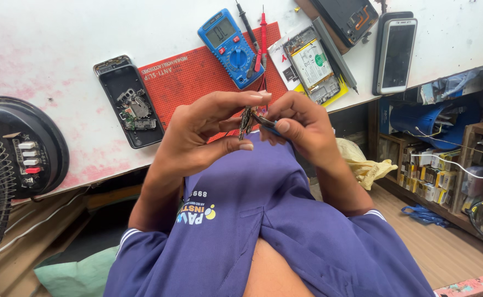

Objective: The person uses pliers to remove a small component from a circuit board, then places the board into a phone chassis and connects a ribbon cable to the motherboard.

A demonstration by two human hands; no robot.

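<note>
Head view: looks down on two hands raised over the worktop (60, 44) edge, at picture centre.
Left hand (203, 135): grip pinched on a small circuit board (246, 121), thumb below, fingers above.
Circuit board: narrow, dark, held edge-on, metal parts glinting; details too small to tell.
Right hand (302, 129): grip closed on blue-handled tweezers (266, 124), tips touching the board.
At 12 o'clock: blue multimeter (231, 47) on a red mat (189, 82).
At 10 o'clock: opened phone shell (130, 102).
At 1 o'clock: opened phone with battery (313, 66); white phone (396, 55) beyond it.
</note>
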